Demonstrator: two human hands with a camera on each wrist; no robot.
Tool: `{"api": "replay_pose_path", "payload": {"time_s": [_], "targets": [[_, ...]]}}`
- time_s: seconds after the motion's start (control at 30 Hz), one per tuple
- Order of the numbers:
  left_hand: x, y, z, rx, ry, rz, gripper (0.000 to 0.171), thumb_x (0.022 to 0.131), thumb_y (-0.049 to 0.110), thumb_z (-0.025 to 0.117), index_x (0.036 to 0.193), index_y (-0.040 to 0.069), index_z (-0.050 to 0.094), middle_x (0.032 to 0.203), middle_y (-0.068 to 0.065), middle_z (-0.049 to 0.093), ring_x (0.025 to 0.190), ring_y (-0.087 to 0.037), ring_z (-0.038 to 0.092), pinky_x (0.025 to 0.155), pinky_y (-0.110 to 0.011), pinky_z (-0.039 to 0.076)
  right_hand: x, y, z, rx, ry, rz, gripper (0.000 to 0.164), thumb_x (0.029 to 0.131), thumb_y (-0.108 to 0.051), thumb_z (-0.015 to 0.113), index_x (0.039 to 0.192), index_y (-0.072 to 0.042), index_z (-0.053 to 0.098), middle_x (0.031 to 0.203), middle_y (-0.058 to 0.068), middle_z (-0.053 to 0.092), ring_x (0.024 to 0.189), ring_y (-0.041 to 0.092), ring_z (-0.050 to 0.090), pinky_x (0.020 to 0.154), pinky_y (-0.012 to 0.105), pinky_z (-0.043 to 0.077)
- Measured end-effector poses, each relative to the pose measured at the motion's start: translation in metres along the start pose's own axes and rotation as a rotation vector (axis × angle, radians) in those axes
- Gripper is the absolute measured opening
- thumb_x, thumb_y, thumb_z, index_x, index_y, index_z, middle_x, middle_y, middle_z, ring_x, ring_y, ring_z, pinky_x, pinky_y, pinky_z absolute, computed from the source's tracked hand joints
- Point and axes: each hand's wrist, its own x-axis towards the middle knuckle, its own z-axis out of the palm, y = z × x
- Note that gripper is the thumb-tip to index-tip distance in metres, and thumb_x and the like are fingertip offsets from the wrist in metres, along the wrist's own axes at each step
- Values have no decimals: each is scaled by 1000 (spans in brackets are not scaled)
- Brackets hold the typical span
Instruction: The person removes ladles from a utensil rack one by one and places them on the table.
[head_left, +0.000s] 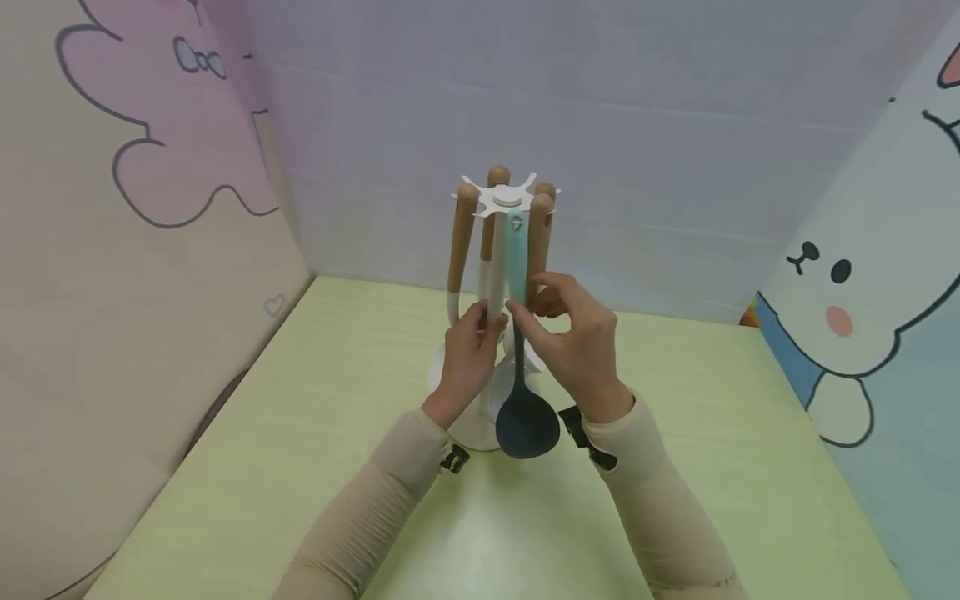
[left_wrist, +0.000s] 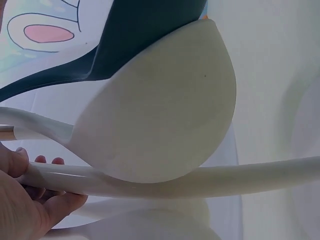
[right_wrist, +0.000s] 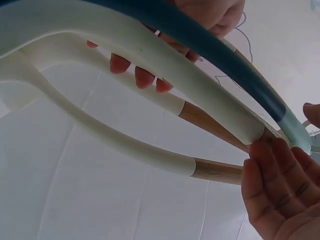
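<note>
A white utensil stand [head_left: 507,197] holds several hanging kitchen tools around its central pole [left_wrist: 220,181]. My left hand [head_left: 467,354] grips that pole at about mid-height, the thumb and fingers wrapped around it in the left wrist view. On the near side hangs a ladle [head_left: 527,423] with a mint handle and a dark bowl. My right hand [head_left: 581,337] is just right of its handle, thumb and fingers apart. In the right wrist view its fingers [right_wrist: 285,185] lie at a wooden handle [right_wrist: 217,171], loosely bent and not wrapped around it.
Other tools with wooden handles [head_left: 461,242] and white heads hang around the stand; one white ladle bowl [left_wrist: 160,110] is beside the pole. The stand's round base [head_left: 471,433] sits on a yellow-green table [head_left: 315,400]. Cartoon-printed walls [head_left: 600,125] rise behind and at both sides.
</note>
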Motion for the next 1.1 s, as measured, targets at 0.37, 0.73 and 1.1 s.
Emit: {"api": "replay_pose_path", "payload": {"time_s": [0.37,0.73,1.1], "targets": [[-7,8,19,-3,5,-13,23,98,6,59,117,-7,61,99,-20,70,95,-34,70,79,-43,58,-5,-1,-10,-51,26,-6,37,77,-6,82,104,6,61,72,13,65,59,22,63,57,36,54],[-11,12,30,-11,20,5,21,98,6,61,115,-6,62,97,-18,71,91,-33,71,77,-40,59,-15,-2,-18,-85,36,44,37,78,-4,80,107,6,58,70,12,66,57,16,62,53,32,53],[-12,16,37,-30,25,14,22,97,6,61,114,-8,62,95,-20,70,90,-33,72,77,-38,59,-18,-4,-22,-130,46,46,36,78,-1,78,106,7,57,70,14,67,54,17,63,51,33,54]]}}
